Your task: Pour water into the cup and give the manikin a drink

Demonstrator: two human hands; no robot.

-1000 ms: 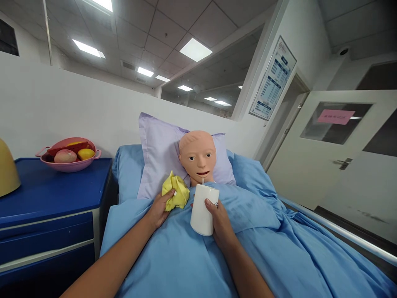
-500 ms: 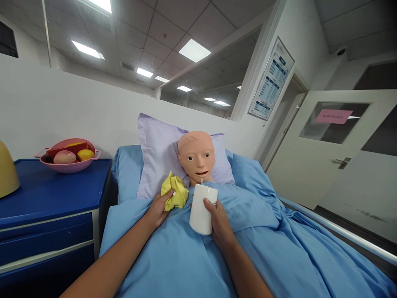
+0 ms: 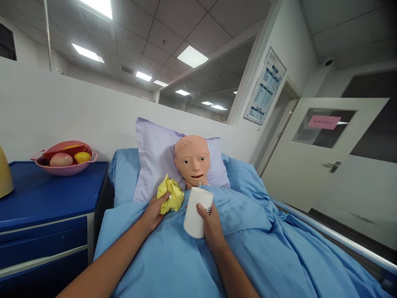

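My left hand is closed on a crumpled yellow cloth, thumb on top, beside the mannequin's neck. A white cup is wrapped by my right hand over the blanket, tilted slightly. A short pale straw tip shows above the cup's rim, just below the mouth of the mannequin; whether it touches the mouth I cannot tell. The mannequin's head rests on a lilac pillow, and a blue blanket covers its body up to the neck.
On the left stands a blue bedside cabinet bearing a pink basket of fruit. A yellow rounded object is cut off at the left edge. A metal bed rail runs along the right, with a door beyond it.
The view has shifted slightly, so the scene sits a little lower and further left. The cup leans somewhat more, its rim now showing more of the opening. Both hands keep their holds.
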